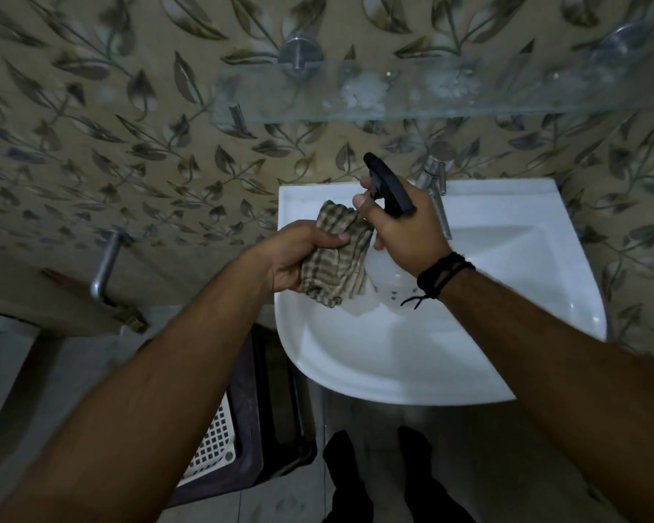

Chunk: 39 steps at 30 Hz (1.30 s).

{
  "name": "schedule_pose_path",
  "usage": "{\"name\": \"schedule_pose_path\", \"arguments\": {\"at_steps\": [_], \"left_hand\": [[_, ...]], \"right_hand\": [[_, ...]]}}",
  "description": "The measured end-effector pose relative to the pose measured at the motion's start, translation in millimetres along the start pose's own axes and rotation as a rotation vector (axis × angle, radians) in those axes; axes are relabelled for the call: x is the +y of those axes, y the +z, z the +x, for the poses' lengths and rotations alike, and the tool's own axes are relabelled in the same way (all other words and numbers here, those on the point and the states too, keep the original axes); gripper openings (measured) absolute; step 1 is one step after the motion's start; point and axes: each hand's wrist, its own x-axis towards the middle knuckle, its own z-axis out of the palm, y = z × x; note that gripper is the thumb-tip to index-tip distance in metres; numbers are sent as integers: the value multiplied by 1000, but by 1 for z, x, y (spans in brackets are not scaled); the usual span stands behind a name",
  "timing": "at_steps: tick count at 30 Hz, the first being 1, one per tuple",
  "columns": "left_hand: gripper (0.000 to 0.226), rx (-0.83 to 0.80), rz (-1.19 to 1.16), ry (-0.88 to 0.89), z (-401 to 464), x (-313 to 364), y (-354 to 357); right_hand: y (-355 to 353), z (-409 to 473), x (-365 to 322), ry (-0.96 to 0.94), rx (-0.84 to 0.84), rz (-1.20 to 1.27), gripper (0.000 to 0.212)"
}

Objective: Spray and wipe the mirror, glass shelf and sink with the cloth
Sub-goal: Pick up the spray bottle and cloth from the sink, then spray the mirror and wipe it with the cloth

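My left hand (299, 254) grips a bunched beige striped cloth (337, 262) over the left side of the white sink (506, 334). My right hand (404, 224) holds a clear spray bottle (391, 281) by its neck, fingers around the black trigger head (387, 186), which points up and left. The cloth touches the bottle. Above, the glass shelf (431, 96) juts from the wall with whitish foam patches (363, 90) on it. The mirror is out of view.
A metal tap (440, 198) stands at the sink's back, partly behind my right hand. A leaf-patterned tiled wall (129, 145) fills the background. A metal handle (104, 266) sticks out at left. Below the sink stands a dark stool (276, 428) with a white perforated basket (212, 439).
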Motion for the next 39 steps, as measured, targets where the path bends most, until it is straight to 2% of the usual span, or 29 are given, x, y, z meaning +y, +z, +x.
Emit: {"name": "schedule_pose_path", "arguments": {"at_steps": [1, 3, 6, 8, 15, 21, 30, 35, 39], "left_hand": [[26, -15, 62, 58, -25, 14, 10], [26, -27, 72, 89, -34, 26, 16], [24, -20, 104, 145, -43, 37, 22], [23, -39, 123, 231, -57, 54, 31], [18, -14, 211, 543, -106, 140, 86], [23, 179, 317, 822, -135, 211, 128], [13, 484, 448, 1207, -166, 294, 188], [15, 591, 459, 1414, -181, 323, 195], [23, 808, 528, 1649, -202, 360, 187]], "right_hand": [[-9, -15, -26, -54, 27, -2, 27], [-13, -15, -38, -53, 26, 8, 29], [-17, -20, -51, -57, 22, -21, 19], [-27, -20, -75, -99, 56, -25, 11], [-71, 6, -166, -300, 130, 6, 13], [-114, 44, -233, -425, 129, 55, 14], [-157, 101, -313, -636, 91, 134, 8], [-163, 111, -350, -695, 43, 126, 15], [-175, 119, -391, -718, 15, 146, 27]]}}
